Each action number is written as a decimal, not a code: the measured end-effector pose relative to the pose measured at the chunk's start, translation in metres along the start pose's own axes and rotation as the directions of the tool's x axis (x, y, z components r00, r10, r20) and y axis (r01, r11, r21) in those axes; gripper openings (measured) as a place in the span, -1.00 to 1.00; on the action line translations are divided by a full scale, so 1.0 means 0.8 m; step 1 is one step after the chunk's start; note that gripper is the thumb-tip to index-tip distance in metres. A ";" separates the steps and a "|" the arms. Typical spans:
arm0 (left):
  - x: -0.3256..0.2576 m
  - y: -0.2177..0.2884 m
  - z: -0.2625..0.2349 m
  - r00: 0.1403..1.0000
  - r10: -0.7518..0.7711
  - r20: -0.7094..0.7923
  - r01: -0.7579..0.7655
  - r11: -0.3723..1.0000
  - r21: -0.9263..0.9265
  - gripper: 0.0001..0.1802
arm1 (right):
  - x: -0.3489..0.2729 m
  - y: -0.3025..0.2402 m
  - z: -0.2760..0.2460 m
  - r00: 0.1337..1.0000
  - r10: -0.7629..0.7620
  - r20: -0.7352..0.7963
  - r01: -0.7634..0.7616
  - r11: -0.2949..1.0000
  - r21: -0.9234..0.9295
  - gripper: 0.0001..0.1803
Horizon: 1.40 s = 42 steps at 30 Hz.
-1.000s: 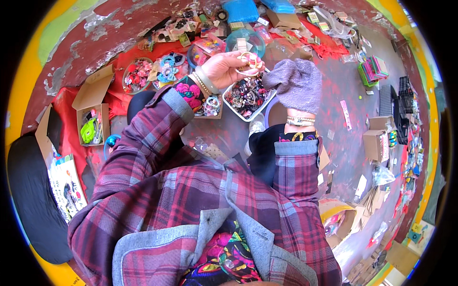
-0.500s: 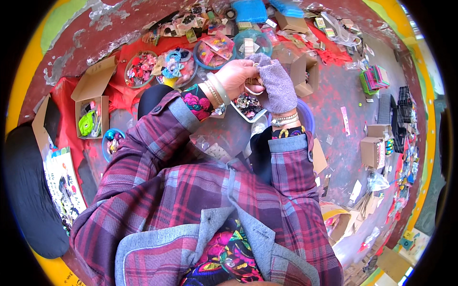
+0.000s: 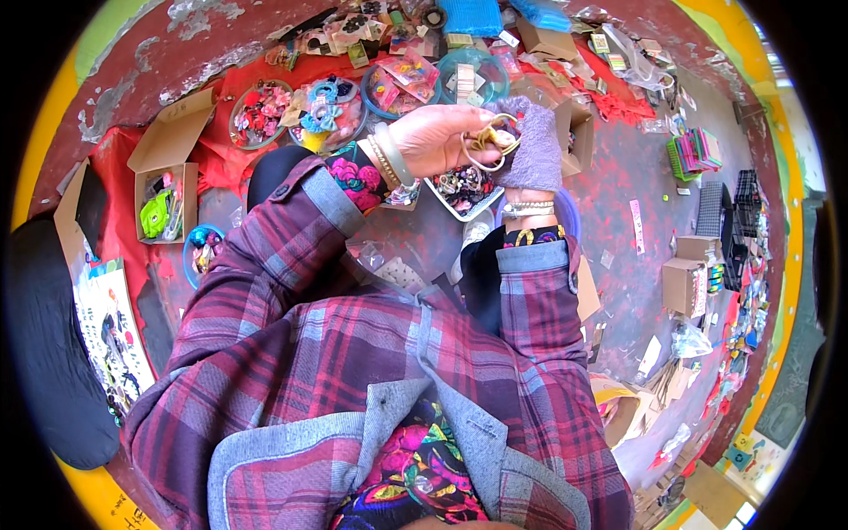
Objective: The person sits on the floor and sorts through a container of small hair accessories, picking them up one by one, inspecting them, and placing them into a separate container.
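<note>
In front of me, above a white tray (image 3: 442,205) of mixed hair ties, my two hands meet. Bare, with a pale bangle and a beaded bracelet at its wrist, my left hand (image 3: 428,141) pinches thin cream-and-yellow looped bands that look like hair ties (image 3: 482,143). My right hand (image 3: 532,146), in a fuzzy grey-purple fingerless glove, closes on the same loops from the other side. Most of its fingers are hidden behind the glove and the bands.
Round baskets of hair accessories (image 3: 261,115) stand on red cloth at the far left. A purple basin (image 3: 569,216) sits beyond my right wrist. Open cardboard boxes (image 3: 164,209) flank me, and green and pink baskets (image 3: 693,150) lie farther right.
My hands have drawn slightly apart, the right shifting rightward. The left fingers have straightened somewhat, and the cream-and-yellow loops now show more plainly between the hands.
</note>
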State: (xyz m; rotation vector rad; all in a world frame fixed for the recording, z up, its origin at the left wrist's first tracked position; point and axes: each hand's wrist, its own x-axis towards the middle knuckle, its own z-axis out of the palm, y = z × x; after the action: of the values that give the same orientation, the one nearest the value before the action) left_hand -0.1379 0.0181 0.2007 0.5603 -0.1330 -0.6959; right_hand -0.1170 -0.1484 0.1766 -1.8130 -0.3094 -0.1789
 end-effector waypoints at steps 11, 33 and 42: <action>-0.006 0.017 0.011 0.949 0.310 -0.052 -0.267 0.883 0.386 -0.65 | 0.007 -0.094 -0.004 0.922 -0.066 0.381 0.386 0.128 -0.913 -0.84; 0.004 -0.015 0.001 0.979 0.071 -0.190 -0.017 0.961 0.275 -0.81 | -0.014 -0.010 0.023 0.954 0.256 -0.155 -0.178 0.902 0.394 -0.76; -0.001 0.003 -0.007 0.989 0.094 -0.112 -0.079 0.988 0.135 -0.73 | -0.009 -0.004 0.016 0.997 -0.015 0.076 -0.015 0.926 0.378 -0.68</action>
State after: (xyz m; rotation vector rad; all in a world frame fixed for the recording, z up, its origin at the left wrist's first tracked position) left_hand -0.1356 0.0228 0.1974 0.7148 -0.0925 -0.5704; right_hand -0.1253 -0.1363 0.1745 -1.4379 -0.3719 -0.0429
